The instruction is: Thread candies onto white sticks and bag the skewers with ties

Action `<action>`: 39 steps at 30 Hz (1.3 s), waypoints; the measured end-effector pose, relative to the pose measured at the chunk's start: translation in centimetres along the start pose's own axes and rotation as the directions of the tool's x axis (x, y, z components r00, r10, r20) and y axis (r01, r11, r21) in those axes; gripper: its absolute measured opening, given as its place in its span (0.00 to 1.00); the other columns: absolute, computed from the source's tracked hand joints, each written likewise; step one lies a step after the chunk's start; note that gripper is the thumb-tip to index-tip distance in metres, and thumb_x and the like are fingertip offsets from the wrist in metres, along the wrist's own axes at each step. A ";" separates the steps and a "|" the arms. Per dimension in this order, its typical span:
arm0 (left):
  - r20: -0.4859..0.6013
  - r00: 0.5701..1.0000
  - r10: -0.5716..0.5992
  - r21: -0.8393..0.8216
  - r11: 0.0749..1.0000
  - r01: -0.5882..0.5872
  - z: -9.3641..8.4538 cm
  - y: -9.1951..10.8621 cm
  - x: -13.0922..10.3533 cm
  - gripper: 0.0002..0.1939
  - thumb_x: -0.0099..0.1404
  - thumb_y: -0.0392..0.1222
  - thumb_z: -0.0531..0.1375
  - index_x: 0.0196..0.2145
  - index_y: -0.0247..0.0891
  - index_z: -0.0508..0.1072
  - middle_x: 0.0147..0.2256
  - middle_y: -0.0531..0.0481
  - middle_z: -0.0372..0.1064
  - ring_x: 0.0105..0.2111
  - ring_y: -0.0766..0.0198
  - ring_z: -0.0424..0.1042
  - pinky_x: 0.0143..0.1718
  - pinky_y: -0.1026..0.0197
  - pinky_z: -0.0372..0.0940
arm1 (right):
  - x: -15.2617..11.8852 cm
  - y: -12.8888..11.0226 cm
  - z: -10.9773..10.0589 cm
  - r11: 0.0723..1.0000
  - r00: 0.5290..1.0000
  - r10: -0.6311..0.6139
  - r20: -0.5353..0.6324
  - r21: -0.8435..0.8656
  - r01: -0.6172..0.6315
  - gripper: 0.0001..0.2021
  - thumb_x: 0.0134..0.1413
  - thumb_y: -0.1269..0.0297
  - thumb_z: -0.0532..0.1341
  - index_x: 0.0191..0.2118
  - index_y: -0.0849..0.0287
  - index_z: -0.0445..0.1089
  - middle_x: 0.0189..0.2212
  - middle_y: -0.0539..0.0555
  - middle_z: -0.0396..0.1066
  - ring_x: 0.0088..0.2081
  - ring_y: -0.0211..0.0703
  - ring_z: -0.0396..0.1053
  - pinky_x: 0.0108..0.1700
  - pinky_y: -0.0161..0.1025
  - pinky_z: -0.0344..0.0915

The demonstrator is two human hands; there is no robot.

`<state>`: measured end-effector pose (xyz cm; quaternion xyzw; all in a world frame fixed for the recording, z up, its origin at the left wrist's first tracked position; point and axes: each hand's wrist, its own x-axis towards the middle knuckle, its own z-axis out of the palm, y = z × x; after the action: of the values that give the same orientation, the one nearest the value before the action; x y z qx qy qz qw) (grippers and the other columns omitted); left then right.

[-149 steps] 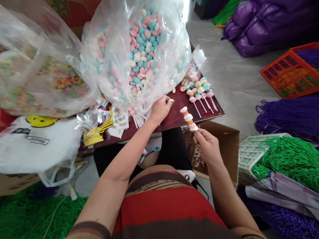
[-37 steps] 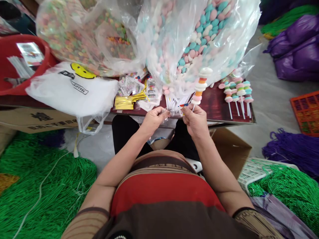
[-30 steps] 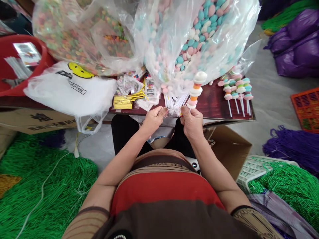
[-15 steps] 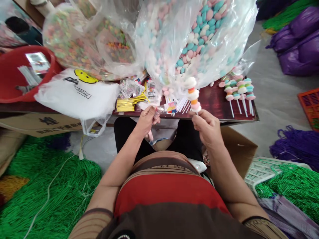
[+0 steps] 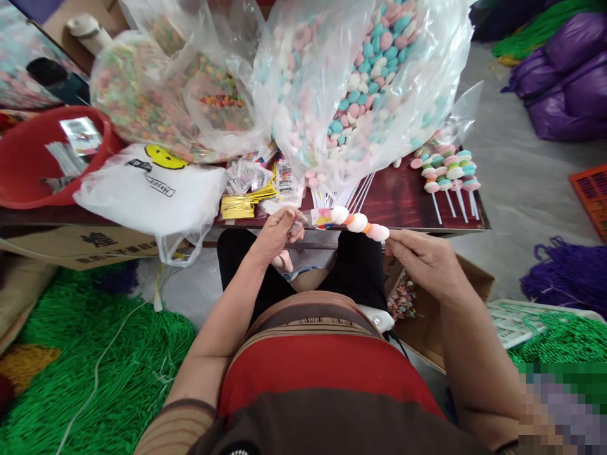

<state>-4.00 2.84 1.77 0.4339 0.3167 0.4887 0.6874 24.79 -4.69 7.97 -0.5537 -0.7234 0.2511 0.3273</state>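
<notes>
My right hand [image 5: 420, 256] is closed on the stick end of a candy skewer [image 5: 358, 222]. White, orange and pink candies are threaded on it, and it lies almost level, tip toward the left. My left hand [image 5: 281, 234] pinches a small clear plastic bag [image 5: 307, 218] with a colourful print. The skewer's tip is at the bag's printed end; how far inside it reaches I cannot tell. Just beyond my hands, white sticks [image 5: 348, 194] lie on the dark red table [image 5: 403, 196]. Yellow twist ties [image 5: 239, 205] and printed packets [image 5: 246, 174] are nearer my left hand.
Large clear bags of pastel candies [image 5: 379, 76] and fruit-coloured candies [image 5: 142, 95] fill the back. Finished-looking skewers [image 5: 450, 167] lie at the right. A red basin [image 5: 28, 158] and a white plastic bag [image 5: 152, 189] stand left. A cardboard box [image 5: 467, 278] with wrapped candies is below right.
The skewer has swung from upright to nearly level, its tip now at the bag in my left hand. My right hand has moved right and slightly down. My left hand stays almost in place.
</notes>
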 end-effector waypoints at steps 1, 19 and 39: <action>0.017 1.000 0.006 0.034 0.999 -0.007 -0.1 0.0 0.0 0.26 0.61 0.66 0.67 0.29 0.37 0.73 0.17 0.61 0.56 0.15 0.74 0.56 0.26 0.64 0.65 | -0.1 0.3 -0.2 1.000 1.000 -0.017 0.012 -0.016 0.018 0.10 0.65 0.63 0.59 0.38 0.53 0.79 0.25 0.49 0.75 0.26 0.40 0.71 0.31 0.37 0.66; 0.179 0.968 -0.174 0.457 0.886 0.075 0.6 2.4 -0.3 0.29 0.64 0.70 0.61 0.29 0.37 0.69 0.21 0.59 0.54 0.18 0.74 0.51 0.19 0.67 0.46 | -1.0 3.1 0.1 0.985 0.983 -0.072 -0.170 -0.167 0.044 0.09 0.63 0.63 0.64 0.47 0.51 0.79 0.31 0.51 0.74 0.29 0.42 0.70 0.34 0.40 0.67; 0.211 0.927 -0.309 -0.066 0.942 0.329 1.9 2.5 0.2 0.41 0.61 0.79 0.54 0.44 0.36 0.78 0.19 0.53 0.67 0.14 0.68 0.62 0.19 0.61 0.65 | -1.8 3.1 3.2 0.990 0.974 0.122 -0.188 0.097 -0.106 0.07 0.61 0.60 0.64 0.37 0.52 0.80 0.32 0.52 0.81 0.34 0.45 0.76 0.40 0.43 0.71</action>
<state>-3.26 2.85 4.81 0.3877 0.2884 0.3401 0.8068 24.65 -5.58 3.29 -0.6015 -0.6436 0.2453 0.4048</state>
